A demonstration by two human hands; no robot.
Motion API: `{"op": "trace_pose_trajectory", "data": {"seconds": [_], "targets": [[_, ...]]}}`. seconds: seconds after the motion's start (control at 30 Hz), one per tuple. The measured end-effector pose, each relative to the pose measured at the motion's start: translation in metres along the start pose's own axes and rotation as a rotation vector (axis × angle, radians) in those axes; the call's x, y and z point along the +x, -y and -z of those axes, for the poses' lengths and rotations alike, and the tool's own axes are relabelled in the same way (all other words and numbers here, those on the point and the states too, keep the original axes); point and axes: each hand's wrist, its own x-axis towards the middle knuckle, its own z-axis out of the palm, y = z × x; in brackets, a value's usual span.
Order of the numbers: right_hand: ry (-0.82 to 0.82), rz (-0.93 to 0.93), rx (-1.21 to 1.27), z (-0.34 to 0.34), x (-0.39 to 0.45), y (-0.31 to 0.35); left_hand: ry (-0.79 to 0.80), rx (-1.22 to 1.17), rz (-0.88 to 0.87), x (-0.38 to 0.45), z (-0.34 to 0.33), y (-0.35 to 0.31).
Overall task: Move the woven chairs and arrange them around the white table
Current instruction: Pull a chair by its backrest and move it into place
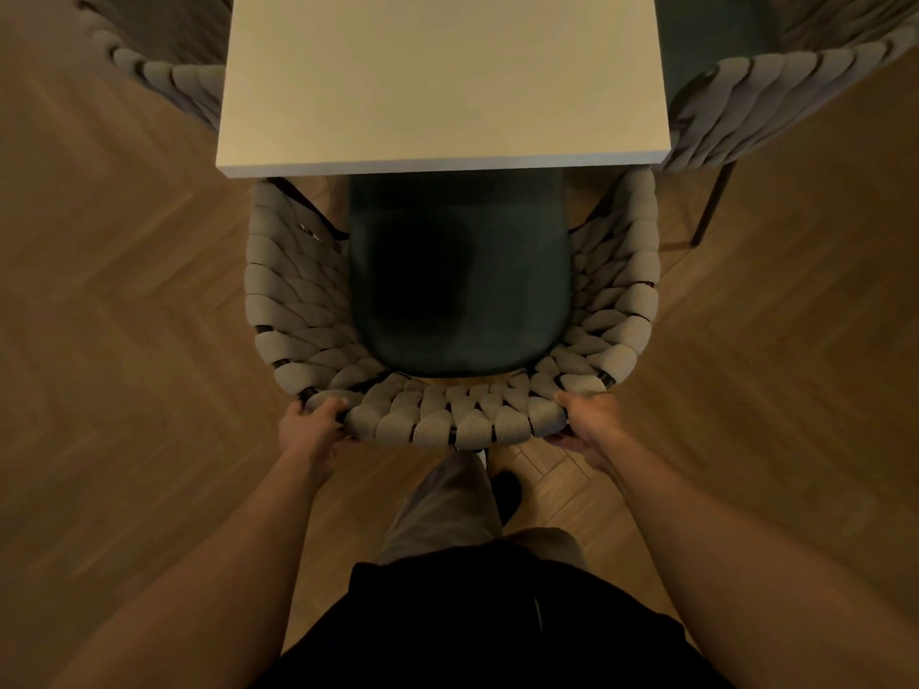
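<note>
A woven chair (450, 420) with a grey strap back and a dark green seat stands right in front of me, its seat front tucked under the near edge of the white table (442, 82). My left hand (311, 425) grips the left end of the chair's curved back rim. My right hand (587, 422) grips the right end of the same rim. Two more woven chairs stand at the table: one at its left side (169, 77), one at its right side (776, 97), both partly cut off by the frame.
Herringbone wood floor (124, 315) lies on both sides of the chair. A dark metal leg (711, 206) of the right chair slants down to the floor. My legs and a dark shoe (507, 489) are just behind the chair back.
</note>
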Motion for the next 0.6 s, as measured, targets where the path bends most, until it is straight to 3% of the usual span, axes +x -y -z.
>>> {"op": "trace_pose_trajectory", "data": {"seconds": [0.3,0.6], "targets": [[0.047,0.022,-0.036,0.006,-0.002,-0.002,0.044,-0.01,-0.003,-0.006,0.0,0.001],[0.116,0.013,-0.283,0.026,-0.014,0.004,-0.026,0.121,0.024,-0.018,0.013,0.004]]}}
